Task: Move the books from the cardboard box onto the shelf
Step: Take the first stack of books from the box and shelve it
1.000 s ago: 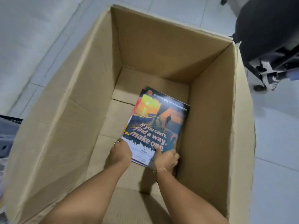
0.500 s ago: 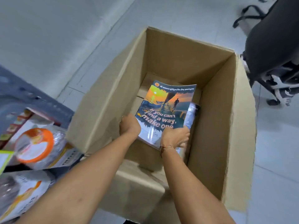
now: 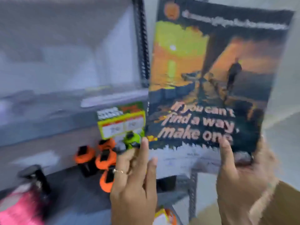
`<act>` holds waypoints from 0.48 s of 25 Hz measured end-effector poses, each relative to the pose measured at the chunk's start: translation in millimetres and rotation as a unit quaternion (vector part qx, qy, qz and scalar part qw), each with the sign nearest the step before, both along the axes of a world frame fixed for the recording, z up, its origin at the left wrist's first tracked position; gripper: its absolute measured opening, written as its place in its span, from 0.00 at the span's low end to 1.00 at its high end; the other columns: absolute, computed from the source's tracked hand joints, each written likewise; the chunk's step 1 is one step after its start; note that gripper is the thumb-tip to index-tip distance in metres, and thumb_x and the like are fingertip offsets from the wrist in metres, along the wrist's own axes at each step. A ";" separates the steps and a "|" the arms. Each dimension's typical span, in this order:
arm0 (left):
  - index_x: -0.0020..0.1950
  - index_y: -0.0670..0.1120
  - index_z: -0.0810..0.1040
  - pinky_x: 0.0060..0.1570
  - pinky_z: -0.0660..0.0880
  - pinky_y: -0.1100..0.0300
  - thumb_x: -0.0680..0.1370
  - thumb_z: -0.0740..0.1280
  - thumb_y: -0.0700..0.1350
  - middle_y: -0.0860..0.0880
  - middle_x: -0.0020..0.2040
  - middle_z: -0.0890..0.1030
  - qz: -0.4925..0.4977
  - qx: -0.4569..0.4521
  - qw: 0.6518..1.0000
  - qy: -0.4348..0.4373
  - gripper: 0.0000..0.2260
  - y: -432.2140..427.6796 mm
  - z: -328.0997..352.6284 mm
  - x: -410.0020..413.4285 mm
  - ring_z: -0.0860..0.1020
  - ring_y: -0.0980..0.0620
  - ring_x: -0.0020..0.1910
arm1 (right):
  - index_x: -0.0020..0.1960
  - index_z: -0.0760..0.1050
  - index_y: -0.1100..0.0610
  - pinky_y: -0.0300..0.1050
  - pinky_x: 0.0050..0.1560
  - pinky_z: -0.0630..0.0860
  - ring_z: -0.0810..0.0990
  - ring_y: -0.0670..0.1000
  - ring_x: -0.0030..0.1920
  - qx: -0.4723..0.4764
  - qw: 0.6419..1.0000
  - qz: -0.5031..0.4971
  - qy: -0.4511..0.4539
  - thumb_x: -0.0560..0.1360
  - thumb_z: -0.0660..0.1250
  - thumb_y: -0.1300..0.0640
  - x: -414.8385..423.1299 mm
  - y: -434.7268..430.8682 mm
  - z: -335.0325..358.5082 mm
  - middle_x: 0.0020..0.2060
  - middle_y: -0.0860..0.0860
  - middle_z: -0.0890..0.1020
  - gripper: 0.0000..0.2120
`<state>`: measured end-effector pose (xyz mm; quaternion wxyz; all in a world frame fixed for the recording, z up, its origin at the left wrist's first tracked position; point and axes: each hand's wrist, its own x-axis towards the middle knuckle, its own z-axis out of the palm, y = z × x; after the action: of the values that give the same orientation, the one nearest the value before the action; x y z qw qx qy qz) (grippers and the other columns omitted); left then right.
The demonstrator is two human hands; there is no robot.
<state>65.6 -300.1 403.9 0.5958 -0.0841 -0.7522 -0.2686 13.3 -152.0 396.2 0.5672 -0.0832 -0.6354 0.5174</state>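
A book (image 3: 209, 82) with a sunset cover reading "If you can't find a way, make one" is held upright in front of a grey metal shelf (image 3: 48, 117). My right hand (image 3: 243, 179) grips its lower right corner, thumb on the cover. My left hand (image 3: 134, 181), wearing a ring, has its fingertips on the book's lower left edge. A tan corner of the cardboard box (image 3: 282, 207) shows at the bottom right. The whole picture is blurred by motion.
A dark slotted upright post (image 3: 142, 46) stands just left of the book. On the lower shelf level sit orange items (image 3: 102, 159), a green item with a yellow-green card (image 3: 123, 124), a pink object (image 3: 19, 207) and a black piece (image 3: 37, 177).
The book has come up out of the cardboard box in both hands and now stands in front of the shelf. My view has swung from the box to the shelf.
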 end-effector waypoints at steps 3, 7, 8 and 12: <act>0.61 0.36 0.77 0.57 0.63 0.78 0.74 0.64 0.43 0.37 0.53 0.79 0.089 0.010 0.996 0.014 0.18 -41.1 65.7 -0.1 0.73 0.55 0.48 | 0.66 0.71 0.66 0.50 0.63 0.69 0.74 0.63 0.60 0.083 0.993 0.074 0.041 0.72 0.70 0.55 -23.8 -48.5 85.5 0.59 0.66 0.77 0.26; 0.62 0.40 0.77 0.57 0.70 0.52 0.78 0.62 0.41 0.40 0.63 0.74 0.180 0.031 0.973 -0.140 0.13 -84.0 135.2 -25.6 0.75 0.42 0.58 | 0.61 0.76 0.62 0.50 0.60 0.72 0.76 0.61 0.60 0.215 0.960 0.174 -0.051 0.73 0.68 0.59 -72.9 -94.8 170.2 0.58 0.61 0.80 0.17; 0.60 0.39 0.77 0.57 0.70 0.49 0.79 0.61 0.41 0.38 0.61 0.75 0.210 0.019 0.958 -0.193 0.13 -93.9 144.3 -34.6 0.74 0.40 0.59 | 0.56 0.78 0.63 0.50 0.56 0.74 0.78 0.62 0.56 0.263 0.945 0.174 -0.090 0.73 0.66 0.60 -86.7 -103.3 178.3 0.54 0.62 0.82 0.13; 0.57 0.39 0.77 0.58 0.71 0.50 0.79 0.58 0.47 0.36 0.60 0.78 0.282 -0.009 0.876 -0.392 0.15 -113.7 156.8 -51.6 0.74 0.37 0.60 | 0.53 0.76 0.65 0.52 0.57 0.75 0.77 0.66 0.56 0.387 0.852 0.185 -0.300 0.75 0.57 0.63 -111.9 -121.5 172.1 0.54 0.65 0.80 0.12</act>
<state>13.9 -413.9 560.7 0.3019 0.2378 -0.9185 -0.0934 -98.6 -273.5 568.3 0.2291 0.1110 -0.9272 0.2747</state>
